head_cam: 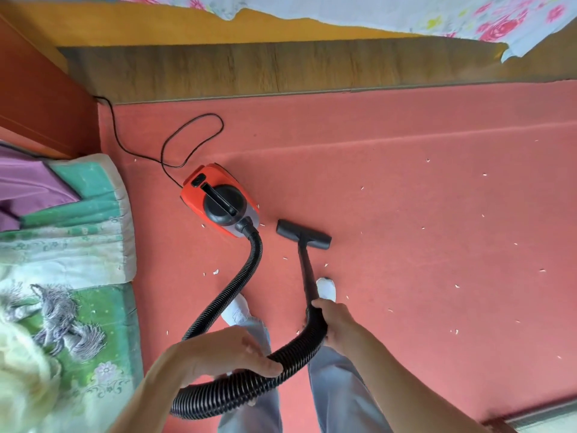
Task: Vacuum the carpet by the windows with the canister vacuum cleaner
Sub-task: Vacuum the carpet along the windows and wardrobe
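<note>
Wand: runs straight ahead from right hand, which grips its upper end. Nozzle: crosswise on carpet, just beside canister. Left hand: clasps hose loop. Scraps: mostly rightward, right hand nearer.

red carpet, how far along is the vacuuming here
Set up: the red and black canister vacuum stands on the red carpet, its thin black cord trailing away. In hand: the left hand and right hand grip the black ribbed hose, black floor nozzle on the carpet. Still to do: small white scraps lie scattered around, so most cleaning likely remains.
</note>
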`<state>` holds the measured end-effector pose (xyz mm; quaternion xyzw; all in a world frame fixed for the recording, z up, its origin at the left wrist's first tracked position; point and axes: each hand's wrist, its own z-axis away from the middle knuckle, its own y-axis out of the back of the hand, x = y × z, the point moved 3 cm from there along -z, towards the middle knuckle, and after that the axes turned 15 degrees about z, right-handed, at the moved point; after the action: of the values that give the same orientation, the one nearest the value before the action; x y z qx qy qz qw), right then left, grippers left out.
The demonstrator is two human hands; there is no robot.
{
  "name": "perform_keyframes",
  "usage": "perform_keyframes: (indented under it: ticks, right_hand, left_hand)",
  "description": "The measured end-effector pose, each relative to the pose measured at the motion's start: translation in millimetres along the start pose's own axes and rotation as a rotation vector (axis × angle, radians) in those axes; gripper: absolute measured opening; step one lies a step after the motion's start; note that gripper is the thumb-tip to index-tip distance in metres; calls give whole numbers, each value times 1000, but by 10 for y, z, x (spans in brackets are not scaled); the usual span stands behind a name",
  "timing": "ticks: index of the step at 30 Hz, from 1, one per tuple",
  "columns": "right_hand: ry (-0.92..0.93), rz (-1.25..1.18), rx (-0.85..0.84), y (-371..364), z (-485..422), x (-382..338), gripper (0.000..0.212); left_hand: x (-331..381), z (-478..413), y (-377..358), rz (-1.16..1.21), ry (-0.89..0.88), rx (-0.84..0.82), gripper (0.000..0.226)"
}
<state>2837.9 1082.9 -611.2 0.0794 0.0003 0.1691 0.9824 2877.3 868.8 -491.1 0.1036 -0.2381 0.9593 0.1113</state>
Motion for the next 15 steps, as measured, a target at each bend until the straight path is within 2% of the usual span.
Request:
perform_keyframes:
  ticks: [4, 7, 9, 15]
  right_hand:
    - [-47, -38, -10, -73, 175, 126, 20]
    - [-76, -74, -12, -137, 296, 166, 9]
    - [-89, -93, -12, -176, 356, 183, 10]
    - [-42, -237, 2, -363, 444, 270, 13]
  left_hand:
    - [10, 208, -50, -14, -11, 1, 27]
    - [25, 320, -81, -43, -16, -5, 21]
    - [2, 373, -66, -77, -28, 2, 21]
    - [-192, 510, 86, -261, -70, 107, 33]
